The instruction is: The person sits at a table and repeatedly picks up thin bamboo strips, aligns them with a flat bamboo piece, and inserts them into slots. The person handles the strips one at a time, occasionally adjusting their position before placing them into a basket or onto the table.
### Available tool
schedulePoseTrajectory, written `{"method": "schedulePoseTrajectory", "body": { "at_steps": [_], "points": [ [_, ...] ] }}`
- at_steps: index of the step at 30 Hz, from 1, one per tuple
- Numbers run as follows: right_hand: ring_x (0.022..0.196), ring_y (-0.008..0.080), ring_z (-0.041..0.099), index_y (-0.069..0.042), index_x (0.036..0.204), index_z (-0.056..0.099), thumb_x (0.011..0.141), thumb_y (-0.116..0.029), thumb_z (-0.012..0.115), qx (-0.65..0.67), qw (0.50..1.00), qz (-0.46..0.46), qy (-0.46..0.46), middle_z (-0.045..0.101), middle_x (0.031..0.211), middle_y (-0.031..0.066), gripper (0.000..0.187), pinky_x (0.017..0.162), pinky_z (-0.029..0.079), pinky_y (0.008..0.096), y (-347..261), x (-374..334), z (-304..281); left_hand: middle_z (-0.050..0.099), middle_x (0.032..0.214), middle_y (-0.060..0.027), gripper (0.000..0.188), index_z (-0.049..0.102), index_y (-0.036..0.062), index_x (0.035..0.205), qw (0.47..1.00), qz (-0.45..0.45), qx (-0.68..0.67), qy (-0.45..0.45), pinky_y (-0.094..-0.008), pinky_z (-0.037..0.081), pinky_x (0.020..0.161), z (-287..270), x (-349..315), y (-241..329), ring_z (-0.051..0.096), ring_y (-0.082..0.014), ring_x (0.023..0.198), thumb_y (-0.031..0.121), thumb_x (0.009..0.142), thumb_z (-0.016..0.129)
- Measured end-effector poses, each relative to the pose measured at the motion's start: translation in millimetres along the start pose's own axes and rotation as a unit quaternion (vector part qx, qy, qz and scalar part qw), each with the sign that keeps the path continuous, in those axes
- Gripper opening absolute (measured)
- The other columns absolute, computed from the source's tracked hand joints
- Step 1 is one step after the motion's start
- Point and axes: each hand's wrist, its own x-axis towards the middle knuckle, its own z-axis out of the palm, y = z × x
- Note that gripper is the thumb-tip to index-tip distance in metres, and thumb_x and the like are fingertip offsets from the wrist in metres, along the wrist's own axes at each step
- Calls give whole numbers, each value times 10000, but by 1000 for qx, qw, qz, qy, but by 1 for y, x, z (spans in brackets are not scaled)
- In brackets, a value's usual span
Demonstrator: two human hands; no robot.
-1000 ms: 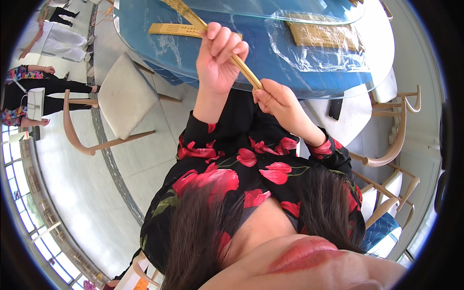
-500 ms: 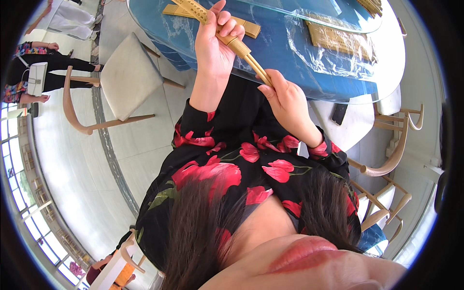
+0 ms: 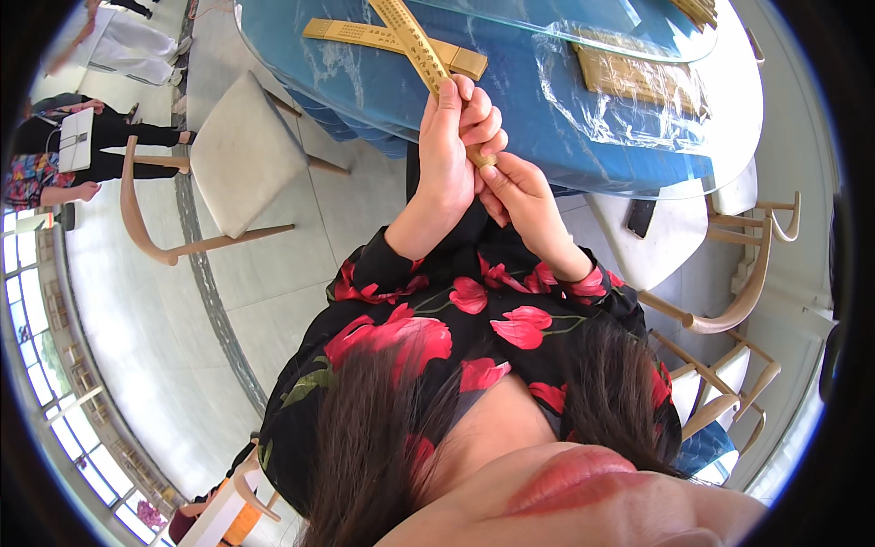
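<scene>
A long gold stick (image 3: 415, 46) with rows of dark markings slants over the near edge of the table. My left hand (image 3: 451, 137) is wrapped round its lower part, thumb laid along it. My right hand (image 3: 527, 196) is closed on the lowest end, right below the left fingers and touching them. Both hands hide most of that lower part. Beneath the stick's upper length, a flat gold bar (image 3: 346, 34) lies crosswise on the blue table (image 3: 355, 91).
Right of the hands, a gold bundle (image 3: 629, 77) in clear plastic lies on the table. A glass disc (image 3: 565, 27) covers its far part. One chair (image 3: 246, 146) stands at left; a phone (image 3: 641, 217) rests on a white seat at right. People stand at far left.
The stick and my left hand have come down toward me, and my hands now meet. The two thin rods seen between them before are now hidden. The markings now face up.
</scene>
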Motion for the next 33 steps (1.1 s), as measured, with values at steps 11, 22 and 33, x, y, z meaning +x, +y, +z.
{"method": "schedulePoseTrajectory", "body": {
  "at_steps": [11, 22, 33],
  "points": [
    [620, 170, 643, 9, 967, 655, 979, -161, 705, -227, 956, -141, 123, 664, 729, 74, 177, 574, 494, 297, -31, 3, -26, 659, 1127, -104, 359, 566, 73, 1162, 988, -90, 129, 2, -373, 567, 921, 2, -13, 1, 673, -217, 1079, 398, 1132, 415],
    [768, 133, 635, -7, 1160, 571, 1108, -199, 496, 48, 991, -119, 30, 593, 828, 19, 212, 744, 532, 261, -97, 43, -68, 745, 1041, -130, 262, 630, -4, 1180, 923, -223, 257, -181, -247, 558, 659, 6, -4, -24, 712, -155, 768, 202, 1119, 480],
    [1102, 286, 670, -295, 1476, 565, 1087, -321, 506, -818, 455, -150, 319, 691, 1125, 54, 395, 878, 542, 464, -140, 164, -320, 690, 860, -24, 196, 714, 12, 1089, 902, -101, 382, -176, -203, 460, 652, -16, 8, 33, 574, -55, 717, 128, 1074, 557]
  ]
}}
